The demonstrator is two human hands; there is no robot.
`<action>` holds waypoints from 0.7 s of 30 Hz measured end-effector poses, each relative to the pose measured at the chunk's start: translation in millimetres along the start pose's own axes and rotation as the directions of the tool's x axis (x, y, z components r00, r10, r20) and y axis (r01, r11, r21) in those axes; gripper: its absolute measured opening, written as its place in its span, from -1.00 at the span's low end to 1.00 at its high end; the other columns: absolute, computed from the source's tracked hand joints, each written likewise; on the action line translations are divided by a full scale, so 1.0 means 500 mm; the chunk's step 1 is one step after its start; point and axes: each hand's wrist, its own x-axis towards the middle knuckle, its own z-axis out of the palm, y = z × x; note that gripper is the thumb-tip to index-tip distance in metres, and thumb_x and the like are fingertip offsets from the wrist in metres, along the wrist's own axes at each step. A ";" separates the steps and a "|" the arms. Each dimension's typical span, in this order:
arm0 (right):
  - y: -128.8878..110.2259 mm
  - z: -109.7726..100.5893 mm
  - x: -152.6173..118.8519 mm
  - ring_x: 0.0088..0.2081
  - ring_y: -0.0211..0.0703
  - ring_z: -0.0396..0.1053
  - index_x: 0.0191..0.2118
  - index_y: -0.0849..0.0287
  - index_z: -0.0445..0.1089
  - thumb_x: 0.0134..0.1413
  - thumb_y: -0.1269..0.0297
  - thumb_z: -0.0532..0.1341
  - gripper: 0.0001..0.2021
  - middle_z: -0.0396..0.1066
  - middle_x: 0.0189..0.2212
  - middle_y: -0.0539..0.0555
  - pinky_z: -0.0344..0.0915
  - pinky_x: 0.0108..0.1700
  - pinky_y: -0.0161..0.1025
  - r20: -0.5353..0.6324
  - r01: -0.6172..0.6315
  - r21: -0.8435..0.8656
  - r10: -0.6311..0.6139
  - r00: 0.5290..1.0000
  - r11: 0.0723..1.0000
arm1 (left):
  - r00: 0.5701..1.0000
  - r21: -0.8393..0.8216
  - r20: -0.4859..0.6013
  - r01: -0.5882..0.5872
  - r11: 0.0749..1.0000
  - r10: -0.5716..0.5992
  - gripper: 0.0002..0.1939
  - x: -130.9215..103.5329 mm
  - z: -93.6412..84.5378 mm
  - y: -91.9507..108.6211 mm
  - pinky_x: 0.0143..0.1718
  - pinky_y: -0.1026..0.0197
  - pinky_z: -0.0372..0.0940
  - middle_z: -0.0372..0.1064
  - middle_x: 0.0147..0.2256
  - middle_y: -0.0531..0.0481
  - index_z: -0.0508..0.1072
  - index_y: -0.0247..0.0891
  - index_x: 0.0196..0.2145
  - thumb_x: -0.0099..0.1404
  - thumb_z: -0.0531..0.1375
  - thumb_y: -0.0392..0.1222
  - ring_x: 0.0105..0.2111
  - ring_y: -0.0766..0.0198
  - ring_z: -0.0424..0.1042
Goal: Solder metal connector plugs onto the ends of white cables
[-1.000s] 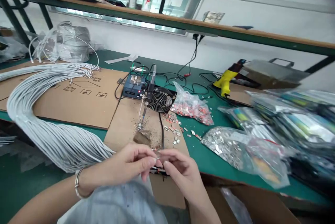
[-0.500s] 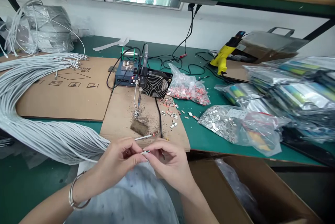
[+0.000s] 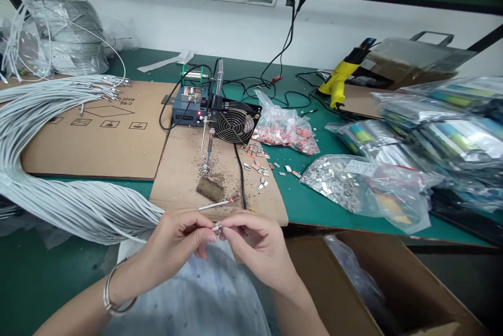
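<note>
My left hand and my right hand meet at the front edge of the bench, thumbs and fingertips pinched. Between them is a small white-and-silver connector, mostly hidden by the fingertips. A grey cable runs from the big cable bundle towards my left wrist; its end is out of sight. Just beyond my fingers, a single cable with an orange tip lies on the cardboard. Behind it sits a brown sponge block, below a soldering iron held in a stand.
A blue soldering station and a black fan stand at the back. Loose metal connector pieces lie right of the iron. Bags of parts, a yellow heat gun and an open carton are further right.
The small piece between my fingertips has turned and shows more silver. My left fingers have shifted slightly, and the camera view has tilted down a little.
</note>
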 end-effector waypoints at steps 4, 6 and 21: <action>-0.008 0.004 0.003 -0.56 -0.22 0.25 -0.43 0.17 0.47 -0.03 0.45 0.21 -0.91 0.42 -0.58 0.05 0.17 -0.52 -0.28 -0.036 0.097 -0.095 -0.100 0.994 0.991 | 1.000 -0.031 -0.007 0.023 0.999 -0.023 -0.83 0.001 0.000 0.001 -0.56 0.40 0.23 0.33 -0.62 0.09 0.43 -0.31 -0.47 0.21 0.16 -0.18 -0.63 0.42 0.34; -0.012 0.006 0.003 -0.57 -0.22 0.24 -0.43 0.17 0.48 -0.05 0.48 0.21 -0.88 0.41 -0.60 0.05 0.16 -0.52 -0.28 -0.045 0.118 -0.081 -0.122 0.992 0.990 | 0.999 -0.059 0.005 0.041 0.997 -0.041 -0.83 -0.001 0.001 0.001 -0.58 0.40 0.22 0.33 -0.64 0.08 0.43 -0.32 -0.48 0.20 0.16 -0.19 -0.64 0.41 0.33; 0.020 -0.003 0.015 -0.52 -0.23 0.34 -0.38 0.18 0.51 -0.07 0.35 0.29 -0.92 0.45 -0.55 0.07 0.27 -0.46 -0.32 0.178 -0.270 0.348 0.219 0.959 0.898 | 1.000 0.360 -0.009 0.002 0.933 0.001 -0.71 0.002 -0.013 0.010 -0.60 0.36 -0.01 0.17 -0.65 0.13 0.31 -0.30 -0.57 0.22 0.13 -0.08 -0.62 0.43 0.11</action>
